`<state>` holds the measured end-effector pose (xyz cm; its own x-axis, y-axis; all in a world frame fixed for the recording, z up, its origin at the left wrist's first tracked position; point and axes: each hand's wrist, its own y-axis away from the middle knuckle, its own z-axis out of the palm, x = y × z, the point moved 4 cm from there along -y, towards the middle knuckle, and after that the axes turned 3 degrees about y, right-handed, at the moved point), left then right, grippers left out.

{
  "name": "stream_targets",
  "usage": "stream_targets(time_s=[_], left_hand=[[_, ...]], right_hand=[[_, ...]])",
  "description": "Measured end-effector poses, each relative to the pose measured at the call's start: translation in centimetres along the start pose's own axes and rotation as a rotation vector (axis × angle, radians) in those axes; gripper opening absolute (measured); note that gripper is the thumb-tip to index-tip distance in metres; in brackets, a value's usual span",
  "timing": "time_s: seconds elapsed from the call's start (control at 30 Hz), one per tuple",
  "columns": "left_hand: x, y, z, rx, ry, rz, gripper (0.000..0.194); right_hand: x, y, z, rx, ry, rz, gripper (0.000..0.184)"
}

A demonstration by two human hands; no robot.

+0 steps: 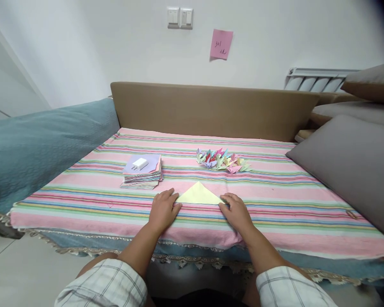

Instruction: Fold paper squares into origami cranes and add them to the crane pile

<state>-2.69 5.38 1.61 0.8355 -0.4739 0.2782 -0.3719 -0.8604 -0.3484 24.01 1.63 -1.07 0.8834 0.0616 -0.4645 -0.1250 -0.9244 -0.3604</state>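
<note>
A sheet of pale yellow paper [199, 194], folded into a triangle, lies on the striped cloth with its peak pointing away from me. At its left corner, my left hand [164, 209] holds the paper down with thumb and fingertips. My right hand [237, 212] does the same at the right corner. Past the triangle sits a cluster of small folded paper cranes [222, 160] in several colours. Left of it stands a stack of coloured square paper [143, 178], a white plug charger [140, 163] resting on top.
The striped cloth [92, 200] covers a sofa seat. A brown backrest [211, 111] rises behind it, and a blue-covered armrest [51, 145] is at the left. Grey cushions [355, 166] lean in from the right. A small brownish item [352, 214] lies near them.
</note>
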Motion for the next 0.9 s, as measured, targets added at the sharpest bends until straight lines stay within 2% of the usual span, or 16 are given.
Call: stream_targets(time_s=[0.3,0.6,0.7,0.9], left_hand=[[0.18,-0.20,0.19,-0.003,0.047,-0.027,0.025],[0.37,-0.27,-0.41,0.038,0.193,-0.038,0.010],[0.56,-0.11,-0.64,0.029,0.181,-0.025,0.012],[0.79,0.34,-0.66,0.006,0.127,0.012,0.024]], right_hand=[[-0.03,-0.29,0.36,-0.018,-0.094,-0.006,0.028],[-0.24,-0.35,0.00,0.021,-0.271,-0.031,0.014],[-0.25,-0.31,-0.03,0.006,-0.264,-0.048,0.014],[0.05,-0.43,0.04,-0.069,-0.246,-0.040,0.027]])
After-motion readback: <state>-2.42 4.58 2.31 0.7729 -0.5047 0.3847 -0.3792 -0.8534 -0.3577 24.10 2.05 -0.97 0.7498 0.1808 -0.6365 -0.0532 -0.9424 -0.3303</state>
